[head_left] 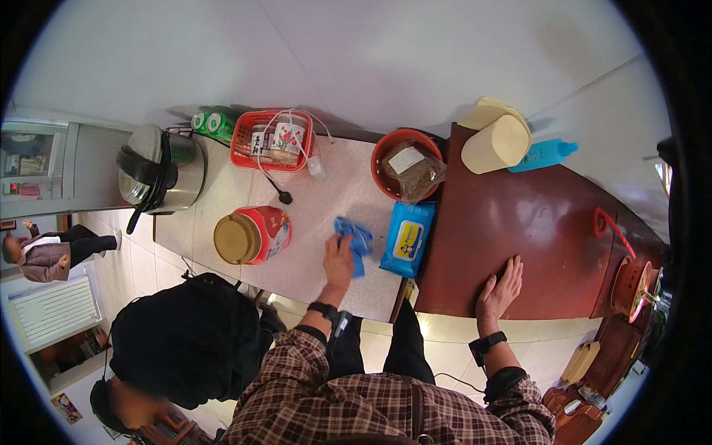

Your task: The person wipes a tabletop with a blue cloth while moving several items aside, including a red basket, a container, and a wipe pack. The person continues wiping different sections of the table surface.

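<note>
My left hand [338,260] presses a crumpled blue cloth [356,236] against the light tabletop [311,194], its fingers gathered over the cloth. A blue wet-wipe pack [407,239] lies just right of the cloth. To the left, a red plastic jar with a gold lid [253,235] is on the same light surface. My right hand [500,286] rests palm down near the front edge of the reddish-brown wooden table [467,233], fingers slightly spread, holding nothing.
Along the wall are a pressure cooker [178,175], green cans [214,122], a red basket with jars [272,139], a cable plug [285,197], a red bowl [384,183], a paper roll [495,146] and a blue bottle [542,154]. A person in black [189,334] is close on my left.
</note>
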Tool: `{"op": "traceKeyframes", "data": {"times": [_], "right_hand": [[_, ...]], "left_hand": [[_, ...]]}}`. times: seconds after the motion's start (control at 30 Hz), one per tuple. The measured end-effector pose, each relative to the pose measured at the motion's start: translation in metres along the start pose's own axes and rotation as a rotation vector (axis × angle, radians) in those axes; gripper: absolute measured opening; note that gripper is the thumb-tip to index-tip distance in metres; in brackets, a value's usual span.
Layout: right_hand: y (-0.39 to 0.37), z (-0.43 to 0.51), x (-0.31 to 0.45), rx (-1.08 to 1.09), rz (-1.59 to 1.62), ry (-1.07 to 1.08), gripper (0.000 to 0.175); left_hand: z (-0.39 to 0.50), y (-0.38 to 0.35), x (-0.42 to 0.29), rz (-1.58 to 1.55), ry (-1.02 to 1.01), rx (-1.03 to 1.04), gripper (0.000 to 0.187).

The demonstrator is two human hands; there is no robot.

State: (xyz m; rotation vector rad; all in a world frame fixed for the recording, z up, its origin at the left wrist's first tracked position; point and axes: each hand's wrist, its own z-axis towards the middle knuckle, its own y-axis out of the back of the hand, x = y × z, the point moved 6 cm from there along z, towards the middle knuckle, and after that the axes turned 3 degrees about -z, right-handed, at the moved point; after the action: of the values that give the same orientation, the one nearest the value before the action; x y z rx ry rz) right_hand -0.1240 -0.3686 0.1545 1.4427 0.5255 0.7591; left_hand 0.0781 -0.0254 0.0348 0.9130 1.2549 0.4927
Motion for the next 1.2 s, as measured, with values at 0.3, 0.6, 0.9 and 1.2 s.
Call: {"op": "traceKeyframes", "data": {"times": [0.3, 0.6, 0.9, 1.2], "right_hand": [[-0.001, 0.0, -0.002, 0.029, 0.0, -0.019, 0.059], [-0.001, -0.001, -0.002, 0.019, 0.003, -0.014, 0.058], [0.0, 0.0, -0.001, 0.023, 0.0, -0.022, 0.058], [0.0, -0.001, -0.001, 0.022, -0.006, -0.014, 0.057]], "left_hand": [[0.206, -0.022, -0.028, 0.091, -0.169, -0.208, 0.041], [0.152, -0.053, 0.006, 0.251, -0.149, 0.027, 0.044], [0.115, -0.054, 0.008, 0.205, -0.091, -0.112, 0.046], [0.244, -0.067, -0.003, 0.177, -0.196, -0.094, 0.041]]}}
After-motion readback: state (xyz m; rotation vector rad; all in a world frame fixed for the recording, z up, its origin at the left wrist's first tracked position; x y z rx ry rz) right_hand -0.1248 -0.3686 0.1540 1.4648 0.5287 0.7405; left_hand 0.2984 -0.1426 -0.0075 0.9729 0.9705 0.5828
